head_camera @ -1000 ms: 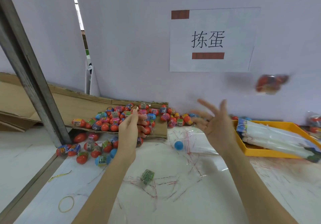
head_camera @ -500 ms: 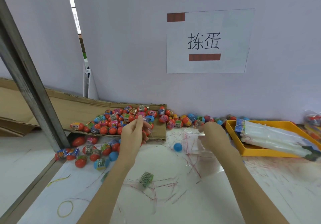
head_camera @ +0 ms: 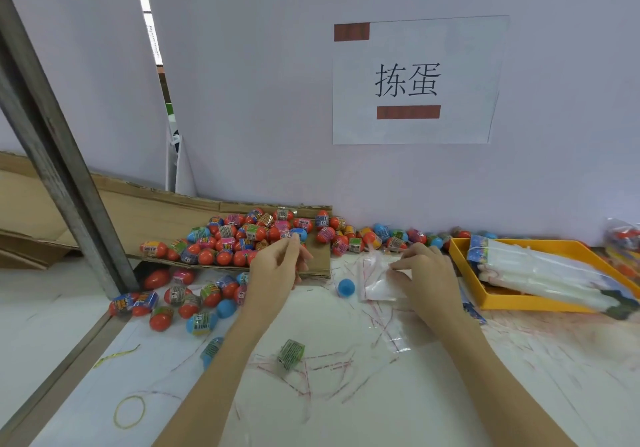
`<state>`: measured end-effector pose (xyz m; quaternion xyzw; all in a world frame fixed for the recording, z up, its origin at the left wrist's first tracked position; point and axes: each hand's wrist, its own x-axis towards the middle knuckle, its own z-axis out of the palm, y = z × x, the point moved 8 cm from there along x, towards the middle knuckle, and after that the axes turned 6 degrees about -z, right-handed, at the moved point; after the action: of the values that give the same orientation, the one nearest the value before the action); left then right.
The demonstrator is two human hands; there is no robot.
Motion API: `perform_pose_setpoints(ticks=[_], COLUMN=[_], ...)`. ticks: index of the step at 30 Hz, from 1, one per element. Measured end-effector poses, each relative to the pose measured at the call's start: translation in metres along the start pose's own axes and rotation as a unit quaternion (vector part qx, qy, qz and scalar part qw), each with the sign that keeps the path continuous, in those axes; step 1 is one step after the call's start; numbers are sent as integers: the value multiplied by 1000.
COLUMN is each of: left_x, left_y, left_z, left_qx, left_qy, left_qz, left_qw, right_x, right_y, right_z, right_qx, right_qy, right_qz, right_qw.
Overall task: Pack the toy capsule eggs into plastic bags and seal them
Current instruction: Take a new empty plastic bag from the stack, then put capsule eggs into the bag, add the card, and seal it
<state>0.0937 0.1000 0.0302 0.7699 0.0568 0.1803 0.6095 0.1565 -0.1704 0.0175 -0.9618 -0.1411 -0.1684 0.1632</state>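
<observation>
Your right hand has dropped to pinch a clear plastic bag; your left hand grips red capsule eggs. Open it next.

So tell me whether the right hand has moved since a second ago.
Yes. The right hand dropped from mid-air onto the plastic bag beside the yellow tray.

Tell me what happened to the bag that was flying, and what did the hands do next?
The flying bag of eggs is gone from view. The right hand, flung open a second ago, came down and now pinches an empty plastic bag on the table. The left hand stayed at the cardboard by the egg pile; what it holds is unclear. The yellow tray and blue ball stayed put.
</observation>
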Motion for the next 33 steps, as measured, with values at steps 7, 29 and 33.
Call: perform_pose_setpoints(ticks=[7, 29, 33], left_x=[-20, -24, -22], left_y=[18, 29, 31], left_z=[42, 26, 24], left_qx=[178, 346, 321], left_qy=[-82, 15, 16], left_qz=[158, 234, 227], left_qw=[968, 909, 919], right_x=[-4, -15, -20], right_y=[-34, -39, -55], right_z=[-12, -39, -37], right_qx=[62, 143, 135], right_qy=[78, 169, 177], right_qz=[-99, -70, -103], right_qw=[990, 973, 969])
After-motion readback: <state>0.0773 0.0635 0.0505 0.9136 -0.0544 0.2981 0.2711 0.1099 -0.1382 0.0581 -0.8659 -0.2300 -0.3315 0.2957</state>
